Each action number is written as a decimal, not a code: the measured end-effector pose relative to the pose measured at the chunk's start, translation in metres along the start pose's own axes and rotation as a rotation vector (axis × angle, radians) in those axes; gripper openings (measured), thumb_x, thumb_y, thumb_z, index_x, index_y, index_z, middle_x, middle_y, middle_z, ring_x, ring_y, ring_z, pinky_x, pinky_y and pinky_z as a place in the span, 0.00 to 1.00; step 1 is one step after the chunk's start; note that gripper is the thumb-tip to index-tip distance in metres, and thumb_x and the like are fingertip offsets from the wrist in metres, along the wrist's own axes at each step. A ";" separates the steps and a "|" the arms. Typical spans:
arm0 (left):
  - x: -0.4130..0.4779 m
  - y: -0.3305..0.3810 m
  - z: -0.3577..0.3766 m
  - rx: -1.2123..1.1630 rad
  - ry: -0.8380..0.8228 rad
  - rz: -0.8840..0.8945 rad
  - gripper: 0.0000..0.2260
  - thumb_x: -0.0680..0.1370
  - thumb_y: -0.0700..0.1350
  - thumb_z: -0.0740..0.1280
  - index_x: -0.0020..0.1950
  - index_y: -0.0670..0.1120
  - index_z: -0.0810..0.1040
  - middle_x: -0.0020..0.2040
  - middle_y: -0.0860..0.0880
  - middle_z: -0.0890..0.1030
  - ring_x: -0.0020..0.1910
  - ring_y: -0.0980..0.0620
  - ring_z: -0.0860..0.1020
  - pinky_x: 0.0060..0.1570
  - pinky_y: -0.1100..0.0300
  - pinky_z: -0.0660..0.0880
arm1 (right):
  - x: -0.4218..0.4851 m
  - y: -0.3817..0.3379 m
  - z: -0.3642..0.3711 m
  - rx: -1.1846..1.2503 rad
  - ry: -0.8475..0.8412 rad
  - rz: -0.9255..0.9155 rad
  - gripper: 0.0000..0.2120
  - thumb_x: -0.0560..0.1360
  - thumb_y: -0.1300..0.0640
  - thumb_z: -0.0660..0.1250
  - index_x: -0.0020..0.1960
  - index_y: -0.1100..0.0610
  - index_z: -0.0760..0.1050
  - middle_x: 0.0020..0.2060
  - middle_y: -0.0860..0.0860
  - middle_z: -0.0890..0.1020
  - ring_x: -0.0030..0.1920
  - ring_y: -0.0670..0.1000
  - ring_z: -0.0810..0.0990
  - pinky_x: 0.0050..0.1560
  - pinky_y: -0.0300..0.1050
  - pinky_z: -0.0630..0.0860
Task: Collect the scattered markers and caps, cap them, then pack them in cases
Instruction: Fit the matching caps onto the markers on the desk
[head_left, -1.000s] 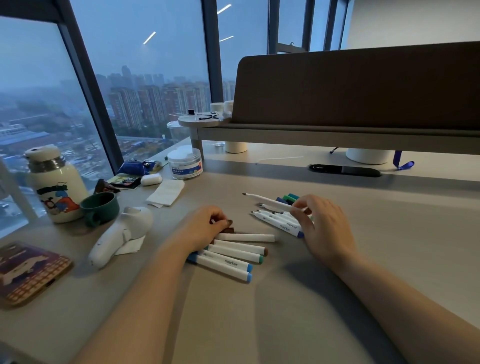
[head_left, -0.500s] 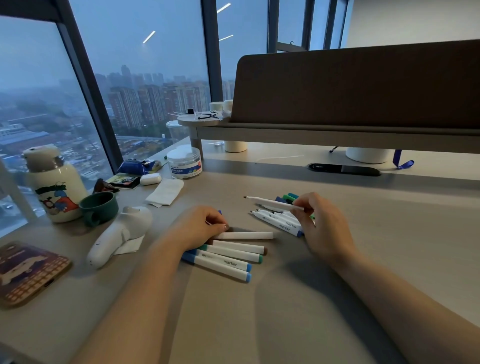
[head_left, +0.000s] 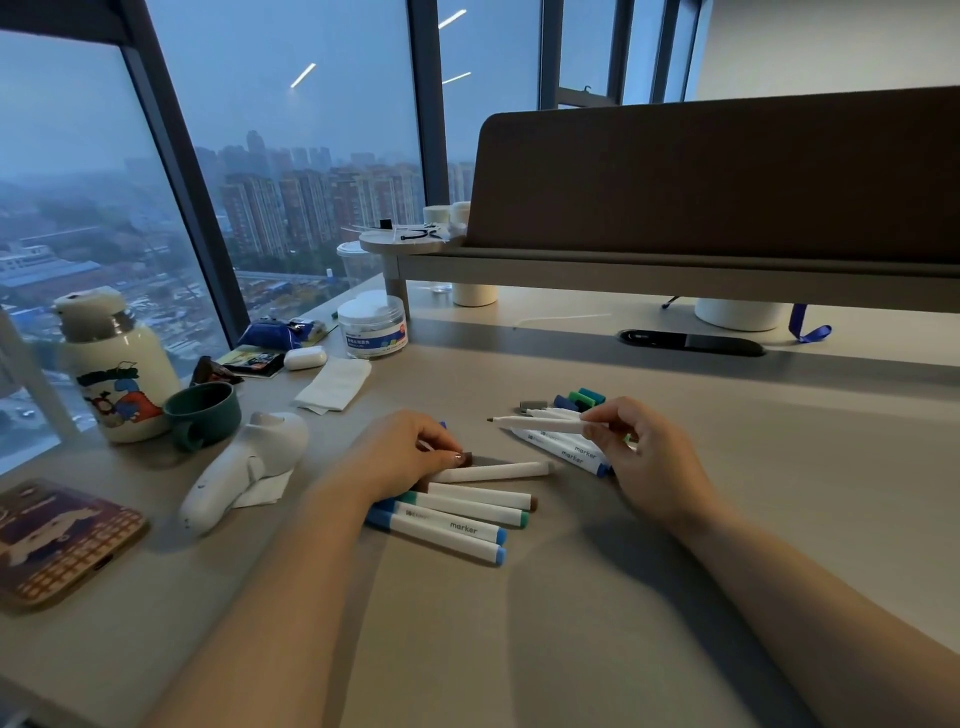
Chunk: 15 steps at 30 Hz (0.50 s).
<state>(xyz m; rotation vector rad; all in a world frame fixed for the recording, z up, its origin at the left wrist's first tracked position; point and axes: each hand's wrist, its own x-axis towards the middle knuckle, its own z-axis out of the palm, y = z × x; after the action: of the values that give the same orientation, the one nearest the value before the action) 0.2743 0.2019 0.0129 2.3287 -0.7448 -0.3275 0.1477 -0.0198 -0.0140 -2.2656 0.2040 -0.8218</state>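
We are on the capping step. Our right hand (head_left: 644, 457) pinches a thin white marker with no cap (head_left: 545, 423) just above the grey tabletop (head_left: 571, 623). Our left hand (head_left: 410, 452) curls its fingers (head_left: 436, 441) round a small brown cap (head_left: 466, 458). Next we likely must push cap onto tip

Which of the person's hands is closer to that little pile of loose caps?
Right. The right hand, pinching an uncapped marker, is right beside the caps, on their near side. The left hand, gripping a brown cap, is farther off to their left.
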 end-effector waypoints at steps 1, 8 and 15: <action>0.000 0.000 -0.001 -0.015 -0.003 -0.007 0.03 0.76 0.46 0.69 0.47 0.53 0.81 0.42 0.52 0.81 0.41 0.55 0.79 0.39 0.66 0.74 | 0.000 0.000 0.000 0.001 -0.007 0.000 0.06 0.77 0.60 0.67 0.51 0.53 0.79 0.41 0.40 0.77 0.43 0.41 0.75 0.45 0.34 0.71; 0.002 -0.002 0.002 0.015 0.051 0.055 0.03 0.77 0.47 0.67 0.46 0.57 0.77 0.48 0.54 0.78 0.45 0.56 0.77 0.39 0.66 0.73 | 0.000 -0.002 -0.002 0.060 -0.017 0.017 0.07 0.77 0.61 0.66 0.49 0.49 0.77 0.41 0.43 0.79 0.44 0.44 0.76 0.45 0.34 0.72; -0.002 0.004 0.002 -0.136 0.077 0.124 0.04 0.77 0.47 0.67 0.50 0.55 0.78 0.48 0.55 0.79 0.47 0.54 0.77 0.32 0.65 0.76 | -0.002 -0.006 -0.004 0.105 -0.056 0.035 0.08 0.77 0.61 0.65 0.49 0.48 0.76 0.43 0.43 0.79 0.45 0.43 0.76 0.44 0.27 0.71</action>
<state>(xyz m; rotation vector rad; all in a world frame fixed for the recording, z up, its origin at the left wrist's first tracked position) 0.2703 0.1997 0.0139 2.1443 -0.7993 -0.2251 0.1436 -0.0171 -0.0088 -2.1773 0.1694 -0.7329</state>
